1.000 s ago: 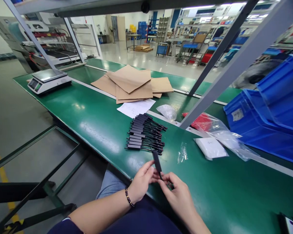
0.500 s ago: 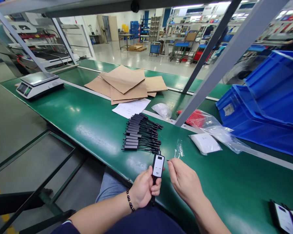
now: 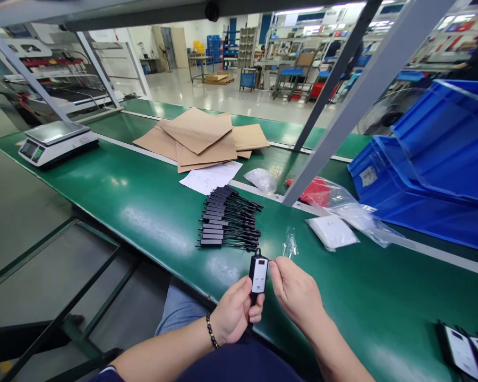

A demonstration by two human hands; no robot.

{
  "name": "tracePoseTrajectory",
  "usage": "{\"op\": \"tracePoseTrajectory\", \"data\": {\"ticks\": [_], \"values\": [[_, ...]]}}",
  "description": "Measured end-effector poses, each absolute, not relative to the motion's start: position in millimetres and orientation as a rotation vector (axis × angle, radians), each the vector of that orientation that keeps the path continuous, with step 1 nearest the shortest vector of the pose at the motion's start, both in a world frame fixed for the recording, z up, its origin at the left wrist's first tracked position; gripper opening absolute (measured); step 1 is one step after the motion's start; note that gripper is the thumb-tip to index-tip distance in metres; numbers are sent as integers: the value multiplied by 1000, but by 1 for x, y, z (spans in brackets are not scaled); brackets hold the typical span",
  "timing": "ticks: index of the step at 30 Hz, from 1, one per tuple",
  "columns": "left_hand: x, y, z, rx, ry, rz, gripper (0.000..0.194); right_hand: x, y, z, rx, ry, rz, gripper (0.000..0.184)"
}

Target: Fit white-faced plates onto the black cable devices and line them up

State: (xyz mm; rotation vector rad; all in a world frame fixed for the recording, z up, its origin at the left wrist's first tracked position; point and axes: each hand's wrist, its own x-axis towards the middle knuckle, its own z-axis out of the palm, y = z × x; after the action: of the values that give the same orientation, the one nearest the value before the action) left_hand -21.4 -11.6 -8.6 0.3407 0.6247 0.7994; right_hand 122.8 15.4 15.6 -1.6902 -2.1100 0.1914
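Observation:
My left hand is closed round a small black handheld device with a white front, a dark window near its top and a loop at the upper end. The device stands nearly upright, face towards me. Beside its upper right edge, my right hand pinches something thin and dark, mostly hidden by the fingers; its tip seems to meet the device's side. Just beyond the device, several slim black modules with short leads lie fanned in a row on the green bench.
Small clear plastic pieces and a white packet lie beyond my right hand, near a bag of red items. Blue bins stand right. More white-faced devices sit lower right. Cardboard sheets and a scale are farther left.
My right hand has come slightly left, and the thin dark tip now reaches the device's upper right side. My left hand keeps its hold. The whole view has shifted a little.

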Motion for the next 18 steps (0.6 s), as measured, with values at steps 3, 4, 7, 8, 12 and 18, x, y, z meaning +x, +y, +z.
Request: {"op": "tracePoseTrajectory", "data": {"ticks": [3,4,7,8,12,18], "values": [[-21,-12,-9,341,618,795,26,124,18,16,-1686,-2079,358,31],[-21,-12,-9,340,615,793,26,124,19,17,-1683,-2067,428,31],[-21,-12,-9,337,613,790,25,124,21,18,-1673,-2019,600,34],[-20,-12,-9,336,614,790,24,125,21,19,-1660,-2002,647,35],[-20,-10,-7,325,625,785,23,132,20,23,-1423,-1992,941,34],[-19,-5,-3,321,637,809,32,151,24,26,-1264,-2036,1065,37]]}}
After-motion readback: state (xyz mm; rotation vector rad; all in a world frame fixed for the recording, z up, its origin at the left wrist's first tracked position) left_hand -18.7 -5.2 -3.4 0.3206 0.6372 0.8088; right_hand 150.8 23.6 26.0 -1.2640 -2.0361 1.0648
